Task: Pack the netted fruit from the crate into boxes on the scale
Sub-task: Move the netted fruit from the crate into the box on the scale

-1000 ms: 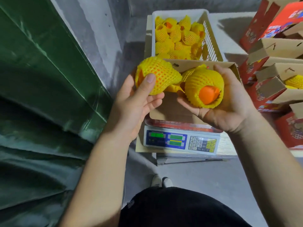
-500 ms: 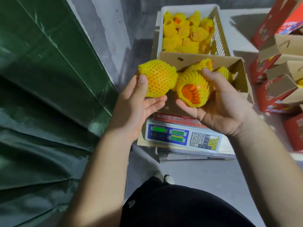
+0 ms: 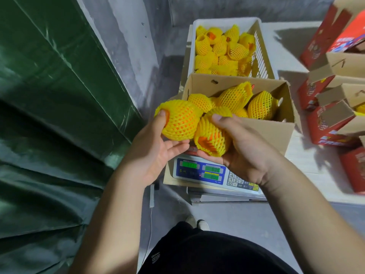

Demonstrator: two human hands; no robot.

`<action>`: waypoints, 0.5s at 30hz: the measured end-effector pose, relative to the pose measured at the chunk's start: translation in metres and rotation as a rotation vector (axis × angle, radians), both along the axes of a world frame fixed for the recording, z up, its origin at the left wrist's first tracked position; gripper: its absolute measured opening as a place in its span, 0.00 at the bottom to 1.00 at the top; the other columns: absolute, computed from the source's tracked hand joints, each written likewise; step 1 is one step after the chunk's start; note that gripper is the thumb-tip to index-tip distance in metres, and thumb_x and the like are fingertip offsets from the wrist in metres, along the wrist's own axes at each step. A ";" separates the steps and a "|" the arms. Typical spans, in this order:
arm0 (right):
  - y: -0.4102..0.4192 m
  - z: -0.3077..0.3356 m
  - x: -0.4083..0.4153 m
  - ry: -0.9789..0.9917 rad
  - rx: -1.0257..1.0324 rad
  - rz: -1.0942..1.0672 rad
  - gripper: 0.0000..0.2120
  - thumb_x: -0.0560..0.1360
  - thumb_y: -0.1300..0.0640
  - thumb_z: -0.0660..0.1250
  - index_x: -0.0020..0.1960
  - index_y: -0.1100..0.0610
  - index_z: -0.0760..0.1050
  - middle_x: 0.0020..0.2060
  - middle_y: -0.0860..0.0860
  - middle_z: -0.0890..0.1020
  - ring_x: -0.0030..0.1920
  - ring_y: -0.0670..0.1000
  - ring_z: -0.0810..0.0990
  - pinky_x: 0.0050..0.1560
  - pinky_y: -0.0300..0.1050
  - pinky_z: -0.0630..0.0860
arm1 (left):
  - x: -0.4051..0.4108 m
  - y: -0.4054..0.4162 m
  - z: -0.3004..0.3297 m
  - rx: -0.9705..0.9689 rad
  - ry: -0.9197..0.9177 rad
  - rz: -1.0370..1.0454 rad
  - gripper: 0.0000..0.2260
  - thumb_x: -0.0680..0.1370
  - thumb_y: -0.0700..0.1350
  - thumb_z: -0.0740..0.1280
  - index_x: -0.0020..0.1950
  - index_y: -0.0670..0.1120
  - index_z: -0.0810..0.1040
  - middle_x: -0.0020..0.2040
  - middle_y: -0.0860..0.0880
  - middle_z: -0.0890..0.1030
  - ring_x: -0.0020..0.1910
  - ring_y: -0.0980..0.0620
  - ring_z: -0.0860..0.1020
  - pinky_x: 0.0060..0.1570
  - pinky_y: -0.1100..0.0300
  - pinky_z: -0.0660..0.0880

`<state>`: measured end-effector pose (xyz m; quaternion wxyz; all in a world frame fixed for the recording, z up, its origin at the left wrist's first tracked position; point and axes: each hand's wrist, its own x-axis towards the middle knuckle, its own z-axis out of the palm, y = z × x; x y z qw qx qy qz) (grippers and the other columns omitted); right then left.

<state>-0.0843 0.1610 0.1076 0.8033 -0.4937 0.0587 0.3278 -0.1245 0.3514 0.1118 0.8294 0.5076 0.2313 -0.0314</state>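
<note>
Ok, far left: green tarp [image 3: 49, 115] hanging in folds against the grey wall. Left hand [image 3: 156, 153] cups one netted fruit [image 3: 180, 120], thumb pressed on the net's open end, fingers curled under it. Touching it on the right, a second netted fruit [image 3: 212, 135] sits in the right hand [image 3: 245, 153], thumb on top, fingers wrapped beneath, net opening facing down toward the camera. Both fruit are held at the near-left corner of the open cardboard box [image 3: 276, 131], just above its edge. Box stands on the scale [image 3: 199, 172]; three green readouts lit, digits not legible. Inside the box: at least four netted fruit visible, exact count unclear behind the hands. Behind the box, one white crate [image 3: 260, 56] with roughly a dozen more netted fruit heaped in it. Right of that, on the white counter [image 3: 308, 155], a cluster of red printed cartons [image 3: 325, 127], flaps open; count unclear, they run out of frame.
</note>
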 end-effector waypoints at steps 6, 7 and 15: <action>-0.002 -0.003 0.004 -0.033 -0.004 -0.092 0.17 0.80 0.53 0.70 0.67 0.55 0.73 0.61 0.56 0.84 0.62 0.60 0.84 0.56 0.61 0.83 | 0.002 -0.005 -0.005 0.048 -0.051 -0.093 0.39 0.72 0.60 0.73 0.78 0.46 0.66 0.68 0.40 0.80 0.57 0.42 0.86 0.50 0.52 0.84; -0.003 -0.003 0.005 -0.043 -0.009 -0.102 0.15 0.81 0.54 0.70 0.66 0.54 0.74 0.61 0.55 0.85 0.62 0.60 0.84 0.55 0.61 0.83 | 0.003 -0.006 -0.006 0.053 -0.066 -0.099 0.38 0.72 0.60 0.74 0.78 0.47 0.67 0.69 0.40 0.79 0.58 0.42 0.85 0.51 0.52 0.84; -0.022 0.000 0.011 -0.096 0.007 -0.213 0.14 0.80 0.54 0.72 0.64 0.51 0.77 0.58 0.53 0.86 0.57 0.57 0.86 0.52 0.61 0.83 | 0.025 -0.024 0.000 0.109 -0.184 -0.065 0.12 0.85 0.47 0.63 0.64 0.60 0.81 0.68 0.44 0.81 0.58 0.43 0.86 0.51 0.52 0.84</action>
